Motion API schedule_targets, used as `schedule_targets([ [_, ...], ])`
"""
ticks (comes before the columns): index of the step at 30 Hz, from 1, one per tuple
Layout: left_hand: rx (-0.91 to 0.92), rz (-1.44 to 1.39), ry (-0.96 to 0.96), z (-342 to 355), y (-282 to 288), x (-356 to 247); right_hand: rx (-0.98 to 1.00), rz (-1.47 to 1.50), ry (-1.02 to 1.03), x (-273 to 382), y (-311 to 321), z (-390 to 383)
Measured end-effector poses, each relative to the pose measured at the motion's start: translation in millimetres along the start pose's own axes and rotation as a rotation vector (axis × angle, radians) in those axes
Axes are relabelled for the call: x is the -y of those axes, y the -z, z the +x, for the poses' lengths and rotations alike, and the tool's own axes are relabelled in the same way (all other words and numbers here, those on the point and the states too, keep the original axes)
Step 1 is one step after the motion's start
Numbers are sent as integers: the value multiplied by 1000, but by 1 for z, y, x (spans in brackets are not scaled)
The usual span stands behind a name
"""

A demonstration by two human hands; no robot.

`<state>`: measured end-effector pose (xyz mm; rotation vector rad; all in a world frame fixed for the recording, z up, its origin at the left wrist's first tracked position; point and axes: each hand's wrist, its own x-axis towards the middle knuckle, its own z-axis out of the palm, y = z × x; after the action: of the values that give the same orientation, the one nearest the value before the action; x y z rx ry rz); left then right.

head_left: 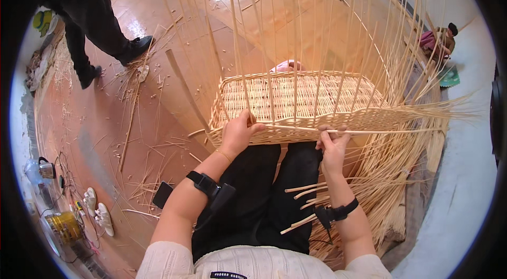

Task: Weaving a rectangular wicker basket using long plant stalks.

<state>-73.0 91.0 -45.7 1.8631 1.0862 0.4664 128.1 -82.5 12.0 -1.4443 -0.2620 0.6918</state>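
Note:
On my lap sits a partly woven wicker basket (298, 91), rectangular, with long pale upright rods (294, 41) rising from its sides. My left hand (238, 132) is closed on the near woven side toward its left end, thumb and fingers pinching around the weave. A long pale wicker rod (388, 131) runs along that near side and on out to the right. My right hand (334, 149) pinches this rod, palm partly turned up, just in front of the basket. The left fingertips are partly hidden behind the weave.
A bundle of loose rods (380, 189) lies at my right, some ends reaching over my leg. A thick stick (185, 89) leans at the basket's left. Someone in dark trousers (97, 15) stands far left. Shoes (103, 218), a phone (162, 194) and scraps lie on the floor.

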Motion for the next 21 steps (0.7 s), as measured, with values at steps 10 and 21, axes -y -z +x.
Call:
schedule_targets([
  [10, -454, -106, -70, -11, -40, 5, 482, -991, 1128, 78, -183, 41],
  [21, -53, 9, 204, 15, -2, 1, -57, -239, 571, 9, -67, 38],
])
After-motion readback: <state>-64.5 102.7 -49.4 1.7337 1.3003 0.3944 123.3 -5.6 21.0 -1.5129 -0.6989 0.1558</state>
